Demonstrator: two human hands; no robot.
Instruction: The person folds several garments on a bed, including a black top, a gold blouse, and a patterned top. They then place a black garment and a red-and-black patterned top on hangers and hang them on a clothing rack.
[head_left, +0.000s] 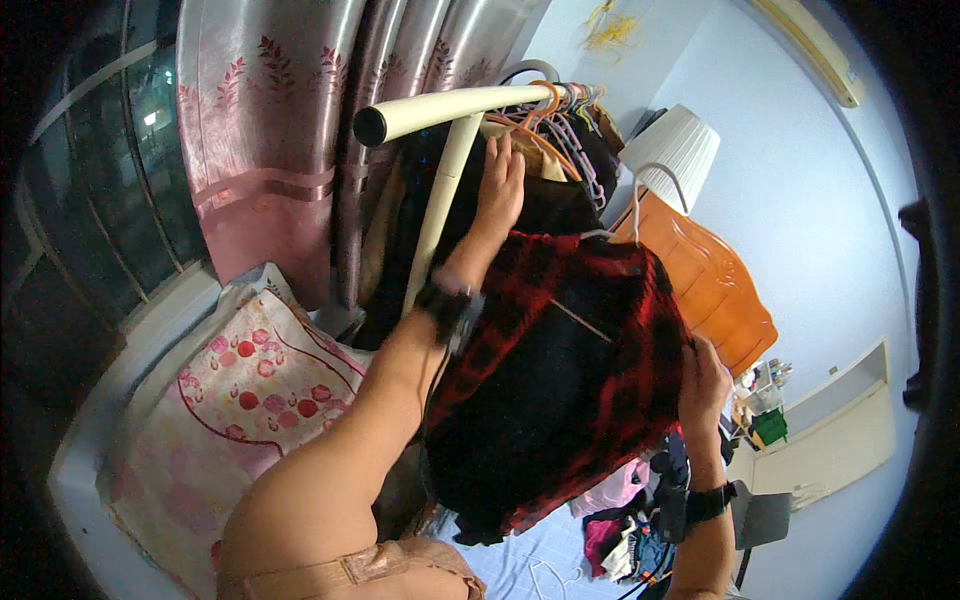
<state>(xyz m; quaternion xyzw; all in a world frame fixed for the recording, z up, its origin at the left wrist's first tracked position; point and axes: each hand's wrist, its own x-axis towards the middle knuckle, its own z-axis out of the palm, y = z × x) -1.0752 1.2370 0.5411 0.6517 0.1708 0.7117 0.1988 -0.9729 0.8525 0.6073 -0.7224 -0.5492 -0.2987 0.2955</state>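
Note:
A red-and-black plaid garment with a black inner side spreads out before me on a white hanger. That hanger's hook stands off the rack rail, overlapping the lamp in view. My right hand grips the garment along its right edge, with the fingers partly hidden behind the cloth. Further up, my left hand reaches past the cream rack post with its fingers extended, holding nothing. It is nearest to the clothes under an orange hanger; whether it touches them I cannot tell.
The cream clothes rack rail carries several hangers. At left are a satin curtain, a barred window and a floral cloth. A pleated lampshade stands near the wooden headboard. Folded clothes and a loose white hanger lie below on blue bedding.

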